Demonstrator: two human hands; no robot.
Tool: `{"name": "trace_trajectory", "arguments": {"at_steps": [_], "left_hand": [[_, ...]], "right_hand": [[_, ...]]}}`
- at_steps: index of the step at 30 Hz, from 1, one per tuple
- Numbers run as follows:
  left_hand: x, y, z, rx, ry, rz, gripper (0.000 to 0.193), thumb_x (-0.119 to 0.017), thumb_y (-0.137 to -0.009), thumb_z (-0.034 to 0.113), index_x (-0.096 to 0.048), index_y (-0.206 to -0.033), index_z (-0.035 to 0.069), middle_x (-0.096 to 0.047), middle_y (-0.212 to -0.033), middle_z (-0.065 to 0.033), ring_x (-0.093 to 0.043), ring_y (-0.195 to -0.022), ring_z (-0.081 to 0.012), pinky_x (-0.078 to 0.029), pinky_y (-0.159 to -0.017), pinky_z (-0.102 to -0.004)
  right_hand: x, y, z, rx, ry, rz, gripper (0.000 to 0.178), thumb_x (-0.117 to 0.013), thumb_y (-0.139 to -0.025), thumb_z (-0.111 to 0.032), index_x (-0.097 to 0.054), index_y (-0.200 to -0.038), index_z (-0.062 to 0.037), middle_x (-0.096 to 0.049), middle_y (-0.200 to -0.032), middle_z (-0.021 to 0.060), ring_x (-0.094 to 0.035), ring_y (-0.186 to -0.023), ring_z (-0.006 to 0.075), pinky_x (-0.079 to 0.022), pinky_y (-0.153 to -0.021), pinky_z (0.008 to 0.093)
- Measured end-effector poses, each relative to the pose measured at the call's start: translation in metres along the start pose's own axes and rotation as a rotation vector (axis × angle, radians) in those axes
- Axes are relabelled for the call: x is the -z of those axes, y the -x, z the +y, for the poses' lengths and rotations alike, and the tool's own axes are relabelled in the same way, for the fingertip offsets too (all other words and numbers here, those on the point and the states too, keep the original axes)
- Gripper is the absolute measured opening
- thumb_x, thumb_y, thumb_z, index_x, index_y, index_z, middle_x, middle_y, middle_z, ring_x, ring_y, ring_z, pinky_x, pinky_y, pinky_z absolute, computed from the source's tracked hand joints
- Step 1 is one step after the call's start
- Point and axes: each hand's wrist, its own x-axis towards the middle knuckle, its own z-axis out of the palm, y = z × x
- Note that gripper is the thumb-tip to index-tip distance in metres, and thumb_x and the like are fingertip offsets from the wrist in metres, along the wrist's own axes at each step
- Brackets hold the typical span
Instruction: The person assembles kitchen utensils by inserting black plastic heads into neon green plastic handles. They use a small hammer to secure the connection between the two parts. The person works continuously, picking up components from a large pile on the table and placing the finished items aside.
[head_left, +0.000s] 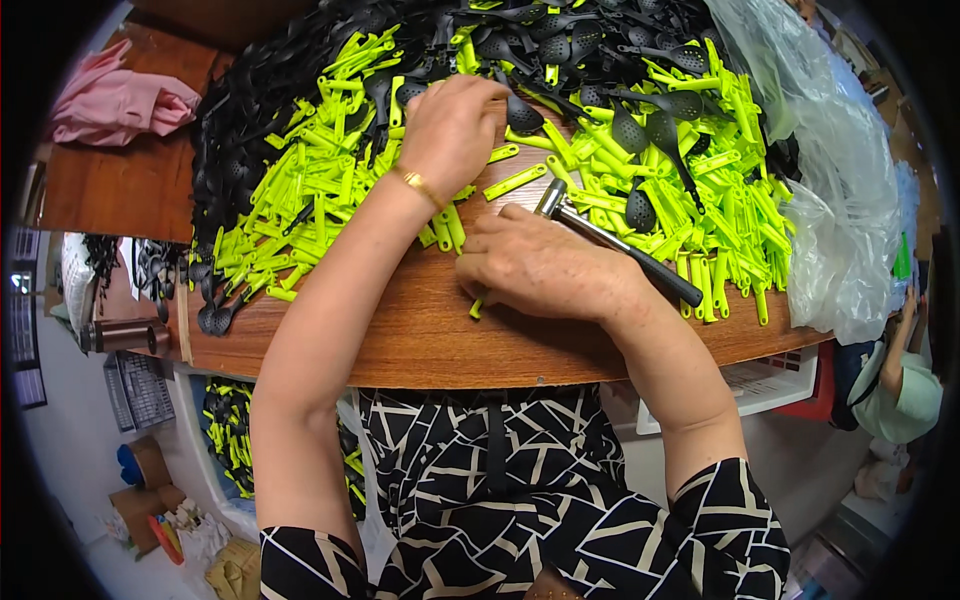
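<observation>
Reaching beyond hammer (630,250), left hand (455,122) near black perforated spoon (523,115), finger grip hidden, cannot tell; right hand (532,262) just beside hammer, fingers closed on green handle (476,309).

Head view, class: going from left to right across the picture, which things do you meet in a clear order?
Pink cloth → left hand → hammer → clear plastic sheeting. Left out because their spans overlap some of these: the right hand and the lime-green handles.
</observation>
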Motion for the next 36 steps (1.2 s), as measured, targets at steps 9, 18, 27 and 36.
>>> {"name": "trace_trajectory", "arguments": {"at_steps": [9, 18, 27, 36], "left_hand": [[-0.024, -0.051, -0.016, -0.439, -0.383, 0.096, 0.016, -0.069, -0.084, 0.014, -0.079, -0.096, 0.019, -0.067, -0.100, 0.0003, -0.063, -0.103, -0.0227, -0.045, -0.090, -0.0391], [0.064, 0.061, 0.054, 0.543, 1.127, 0.345, 0.019, -0.072, -0.103, 0.018, -0.068, -0.115, 0.005, -0.073, -0.095, -0.0027, -0.061, -0.078, -0.0091, -0.050, -0.072, -0.0266], [0.074, 0.133, 0.073, 0.724, 1.566, 0.696, 0.020, -0.070, -0.105, 0.033, -0.066, -0.106, 0.014, -0.069, -0.087, 0.0023, -0.060, -0.077, -0.0068, -0.048, -0.070, -0.0224], [0.074, 0.143, 0.082, 0.751, 1.523, 0.713, 0.018, -0.071, -0.104, 0.033, -0.068, -0.105, 0.015, -0.071, -0.089, 0.0023, -0.061, -0.079, -0.0067, -0.049, -0.072, -0.0231]], "right_hand": [[-0.004, 0.000, 0.015, 0.026, -0.299, 0.084, 0.018, -0.076, -0.088, -0.020, -0.072, -0.102, -0.0092, -0.072, -0.097, 0.0112, -0.068, -0.103, 0.0317, -0.052, -0.093, 0.0447], [0.036, 0.014, 0.048, -0.268, -0.886, 0.650, 0.019, -0.074, -0.098, -0.014, -0.075, -0.110, -0.0001, -0.077, -0.103, 0.0066, -0.071, -0.099, 0.0145, -0.055, -0.092, 0.0301], [0.016, -0.017, 0.007, -0.258, -1.031, 0.602, 0.014, -0.079, -0.095, -0.015, -0.079, -0.105, -0.0054, -0.073, -0.098, 0.0044, -0.068, -0.094, 0.0130, -0.055, -0.083, 0.0287], [0.005, -0.019, 0.010, -0.170, -0.873, 0.693, 0.017, -0.080, -0.094, -0.017, -0.077, -0.103, -0.0032, -0.074, -0.098, 0.0024, -0.068, -0.094, 0.0113, -0.054, -0.088, 0.0277]]}}
